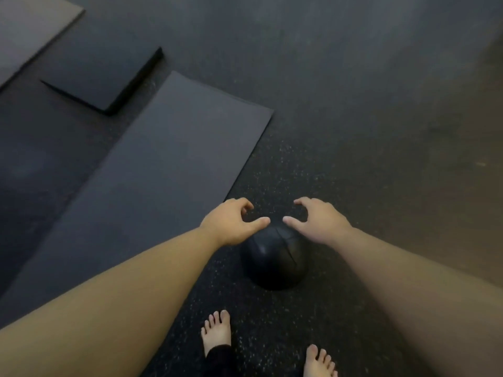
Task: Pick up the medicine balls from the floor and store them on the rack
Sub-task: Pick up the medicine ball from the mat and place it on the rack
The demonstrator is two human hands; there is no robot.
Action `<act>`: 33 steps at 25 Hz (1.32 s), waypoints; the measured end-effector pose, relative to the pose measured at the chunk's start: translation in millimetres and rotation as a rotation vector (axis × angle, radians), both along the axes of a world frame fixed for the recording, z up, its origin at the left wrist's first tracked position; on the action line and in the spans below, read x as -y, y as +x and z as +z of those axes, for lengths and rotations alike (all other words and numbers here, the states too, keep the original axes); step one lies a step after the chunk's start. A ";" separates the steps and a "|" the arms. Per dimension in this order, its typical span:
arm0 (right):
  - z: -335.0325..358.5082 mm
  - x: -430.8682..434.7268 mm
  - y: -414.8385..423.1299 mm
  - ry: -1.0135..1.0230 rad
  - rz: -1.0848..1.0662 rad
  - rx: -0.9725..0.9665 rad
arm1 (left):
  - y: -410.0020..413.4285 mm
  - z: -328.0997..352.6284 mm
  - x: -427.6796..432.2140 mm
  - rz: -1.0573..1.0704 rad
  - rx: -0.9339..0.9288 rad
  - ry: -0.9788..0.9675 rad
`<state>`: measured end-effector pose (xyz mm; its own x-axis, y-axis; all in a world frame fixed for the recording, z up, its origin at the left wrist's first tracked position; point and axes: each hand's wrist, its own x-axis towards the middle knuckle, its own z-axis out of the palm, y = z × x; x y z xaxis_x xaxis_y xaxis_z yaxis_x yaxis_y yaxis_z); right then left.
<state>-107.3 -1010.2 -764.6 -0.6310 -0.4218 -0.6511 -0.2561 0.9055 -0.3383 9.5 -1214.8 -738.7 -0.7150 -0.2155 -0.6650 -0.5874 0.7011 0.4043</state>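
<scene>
The medicine ball sits on the floor ahead of 2 bare feet, right of a long mat. A thicker pad lies beyond that mat.
</scene>
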 end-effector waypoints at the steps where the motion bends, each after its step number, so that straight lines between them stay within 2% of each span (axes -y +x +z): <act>1: -40.8 2.4 -1.9 0.018 -0.001 0.029 | -1.3 -44.5 0.2 0.009 0.035 0.013; 3: -108.8 0.2 -1.4 0.044 -0.002 0.064 | 2.7 -120.8 -1.7 0.060 0.090 0.042; 7: -188.4 -12.3 2.9 0.059 -0.066 0.055 | 16.4 -213.3 -6.9 0.258 0.108 0.116; 11: -220.7 -25.4 8.4 -0.033 -0.251 0.168 | 0.0 -244.6 -11.2 0.556 0.213 0.320; 13: -226.7 -26.8 13.0 -0.081 -0.369 0.250 | 19.7 -258.9 -18.3 0.736 0.284 0.376; 15: -229.3 -22.6 22.1 -0.119 -0.451 0.279 | 61.7 -238.8 -53.4 0.845 0.293 0.410; 17: -222.0 -15.1 33.3 -0.150 -0.470 0.255 | 90.2 -214.3 -87.1 1.088 0.263 0.383; 19: -200.5 -4.3 40.0 -0.196 -0.465 0.206 | 85.5 -193.5 -83.6 1.023 0.239 0.368; 21: -168.7 12.0 37.4 -0.263 -0.459 0.176 | 47.8 -184.3 -37.4 0.933 0.113 0.274; 22: -145.3 26.4 30.8 -0.302 -0.443 0.164 | 42.3 -174.9 -14.6 0.962 0.079 0.265; 24: -86.0 63.9 11.5 -0.387 -0.400 0.132 | 26.8 -121.2 33.9 0.947 -0.062 0.326; 28: 82.8 153.6 -24.1 -0.581 -0.271 -0.004 | -12.1 65.2 122.9 0.970 -0.397 0.344; 33: 325.6 238.9 -26.4 -0.872 -0.091 -0.130 | 14.3 306.4 193.6 1.020 -0.683 0.149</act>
<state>-133.7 -1249.1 -438.9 -0.7327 -0.6793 -0.0421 -0.2801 0.3573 -0.8910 23.8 -1408.4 -432.3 -0.4743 -0.8320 -0.2876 -0.4759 -0.0325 0.8789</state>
